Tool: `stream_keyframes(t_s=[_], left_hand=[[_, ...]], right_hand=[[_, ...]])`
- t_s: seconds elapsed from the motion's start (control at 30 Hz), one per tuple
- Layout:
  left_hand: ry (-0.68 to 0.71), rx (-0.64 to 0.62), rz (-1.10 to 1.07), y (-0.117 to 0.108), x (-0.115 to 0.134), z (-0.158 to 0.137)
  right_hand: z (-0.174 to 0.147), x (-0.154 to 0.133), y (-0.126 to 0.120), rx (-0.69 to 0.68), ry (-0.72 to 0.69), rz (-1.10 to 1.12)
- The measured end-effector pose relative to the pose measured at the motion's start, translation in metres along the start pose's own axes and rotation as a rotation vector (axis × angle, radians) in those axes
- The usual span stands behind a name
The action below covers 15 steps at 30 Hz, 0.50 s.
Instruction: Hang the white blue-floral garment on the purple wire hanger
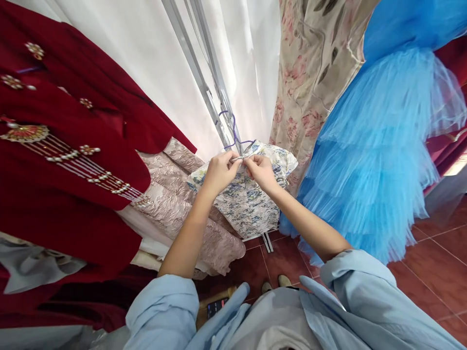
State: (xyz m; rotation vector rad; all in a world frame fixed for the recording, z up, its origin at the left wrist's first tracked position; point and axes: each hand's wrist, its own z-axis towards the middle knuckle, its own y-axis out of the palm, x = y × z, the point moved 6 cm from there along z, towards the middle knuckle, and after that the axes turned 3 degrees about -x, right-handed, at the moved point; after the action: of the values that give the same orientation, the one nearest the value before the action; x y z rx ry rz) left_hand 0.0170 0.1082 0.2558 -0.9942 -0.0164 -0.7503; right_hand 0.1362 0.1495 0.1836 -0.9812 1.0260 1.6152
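A short-sleeved floral dress (251, 204), white with blue and yellow flowers, hangs on a thin purple hanger (234, 129) in front of a grey metal stand (204, 63). My left hand (222, 171) pinches the neckline from the left side. Close beside it, my right hand (260, 170) pinches the same neckline, its fingertips almost meeting the left ones. What exactly lies between the fingertips is too small to make out beyond the collar fabric.
On the left hang a dark red garment (91, 121) with beaded trim and a pink brocade dress (160, 184). To the right are a beige floral garment (295, 97) and a blue tulle dress (375, 160). White curtain (120, 53) covers the back; red tiles (434, 257) form the floor.
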Motion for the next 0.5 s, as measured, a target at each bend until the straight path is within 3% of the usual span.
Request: stream_keyframes(t_s=[0.17, 0.3, 0.4, 0.5], left_hand=[[-0.009, 0.184, 0.018, -0.011, 0.005, 0.001], [-0.058, 0.373, -0.086, -0.027, -0.003, -0.003], [-0.106, 0.439, -0.131, -0.04, -0.032, -0.01], [-0.211, 0.636, -0.237, -0.066, -0.089, -0.029]], right_hand=[[0.004, 0.009, 0.008, -0.087, 0.07, 0.029], [-0.025, 0.063, 0.002, -0.119, 0.162, -0.206], [-0.067, 0.119, -0.014, -0.059, 0.248, -0.426], [-0.112, 0.169, -0.026, -0.085, 0.392, -0.47]])
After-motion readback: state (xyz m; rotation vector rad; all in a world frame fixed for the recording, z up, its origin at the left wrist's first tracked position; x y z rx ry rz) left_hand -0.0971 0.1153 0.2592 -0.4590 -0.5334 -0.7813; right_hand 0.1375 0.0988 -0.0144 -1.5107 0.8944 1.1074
